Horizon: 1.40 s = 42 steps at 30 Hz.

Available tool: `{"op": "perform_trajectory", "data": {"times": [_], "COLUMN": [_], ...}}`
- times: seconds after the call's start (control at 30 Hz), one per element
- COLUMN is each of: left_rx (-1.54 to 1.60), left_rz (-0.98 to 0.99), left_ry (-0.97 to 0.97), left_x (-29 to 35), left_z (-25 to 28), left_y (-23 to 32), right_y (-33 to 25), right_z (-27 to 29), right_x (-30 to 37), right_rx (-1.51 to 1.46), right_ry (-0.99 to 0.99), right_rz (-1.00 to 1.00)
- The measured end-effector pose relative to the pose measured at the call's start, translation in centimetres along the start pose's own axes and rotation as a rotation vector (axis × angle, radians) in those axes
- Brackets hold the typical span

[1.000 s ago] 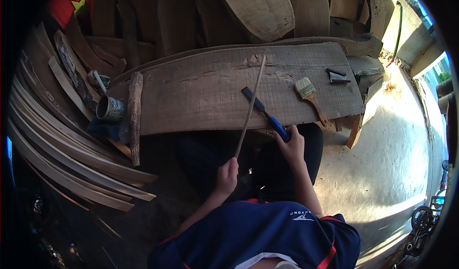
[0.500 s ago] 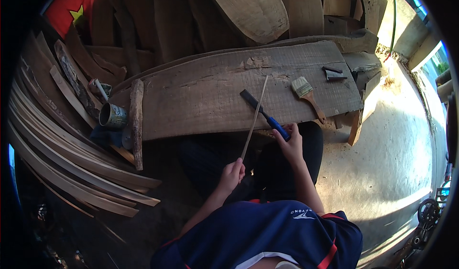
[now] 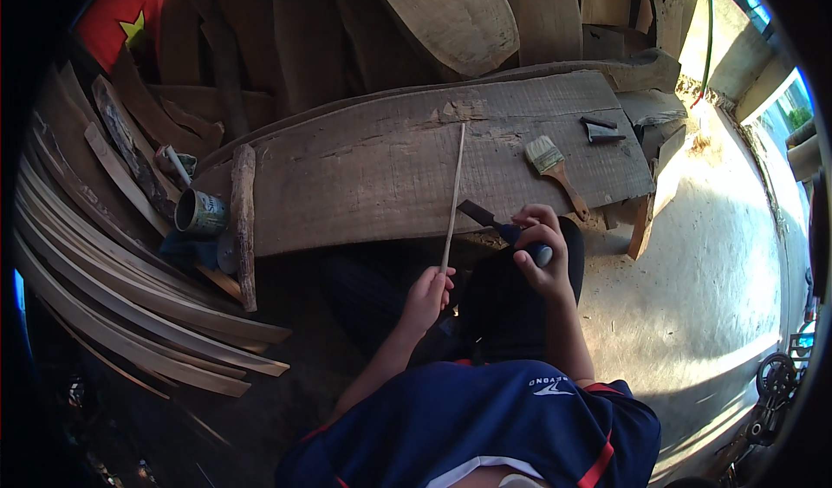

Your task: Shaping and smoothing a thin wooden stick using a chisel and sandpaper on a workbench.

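My left hand [image 3: 426,299] is closed round the lower end of a thin wooden strip [image 3: 455,189], which points away from me over the wide plank [image 3: 347,176]. In my right hand [image 3: 548,250] is a chisel [image 3: 478,214] with a dark flat blade and a blue handle. Its blade points left, close to the strip; whether they touch I cannot tell. My right fingers partly hide the handle. Right of the strip, a flat paintbrush [image 3: 555,169] with a wooden handle lies on the plank, and beyond it sits a small dark metal piece [image 3: 601,131].
A stack of long curved wooden strips [image 3: 147,315] spreads over the floor at left. Near the plank's left end stand a tin can [image 3: 201,212] and a rough wooden bar [image 3: 244,228]. Large boards [image 3: 442,11] lean behind, with a red flag [image 3: 121,20] at far left.
My right hand has shifted its grip, drawing the chisel blade nearer me and swinging the handle end up. The strip's far tip has swung left, and my left hand has moved slightly away from me.
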<state>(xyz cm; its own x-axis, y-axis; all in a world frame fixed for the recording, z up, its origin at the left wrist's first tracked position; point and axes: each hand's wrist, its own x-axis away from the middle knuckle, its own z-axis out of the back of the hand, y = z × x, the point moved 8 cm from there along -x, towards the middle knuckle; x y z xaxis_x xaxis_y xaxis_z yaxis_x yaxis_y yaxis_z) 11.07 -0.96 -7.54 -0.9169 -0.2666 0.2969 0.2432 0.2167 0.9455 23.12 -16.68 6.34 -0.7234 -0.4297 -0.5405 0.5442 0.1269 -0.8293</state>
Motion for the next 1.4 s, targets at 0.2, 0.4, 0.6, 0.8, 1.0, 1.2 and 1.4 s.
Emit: {"op": "perform_trajectory", "data": {"times": [0.2, 0.4, 0.6, 0.8, 1.0, 1.2, 1.4], "left_rx": [-0.556, -0.886, -0.974, -0.976, -0.895, -0.673, -0.381], "left_rz": [-0.416, -0.490, -0.524, -0.553, -0.540, -0.535, -0.342], "left_ry": [0.227, 0.349, 0.358, 0.346, 0.330, 0.239, 0.064], "left_x": [0.4, 1.4, 2.0, 2.6, 2.9, 2.9, 3.5], "left_z": [1.5, 2.6, 2.3, 1.8, 1.8, 2.3, 2.2], "left_y": [4.6, 8.0, 10.2, 11.6, 12.0, 11.6, 11.7], "right_y": [-0.1, -2.2, -4.9, -5.9, -3.0, 1.4, 1.7], "right_z": [-3.2, -4.6, -6.4, -5.5, -0.8, 1.9, 1.2], "right_x": [-1.2, -0.4, 0.0, -0.2, -0.3, -0.4, -1.8], "right_rx": [-0.206, -0.278, -0.269, -0.208, -0.377, -0.697, -0.594], "right_ry": [-0.126, -0.129, -0.265, -0.226, 0.278, 0.506, 0.377], "right_rz": [0.074, 0.291, 0.449, 0.508, 0.327, 0.091, -0.036]}}
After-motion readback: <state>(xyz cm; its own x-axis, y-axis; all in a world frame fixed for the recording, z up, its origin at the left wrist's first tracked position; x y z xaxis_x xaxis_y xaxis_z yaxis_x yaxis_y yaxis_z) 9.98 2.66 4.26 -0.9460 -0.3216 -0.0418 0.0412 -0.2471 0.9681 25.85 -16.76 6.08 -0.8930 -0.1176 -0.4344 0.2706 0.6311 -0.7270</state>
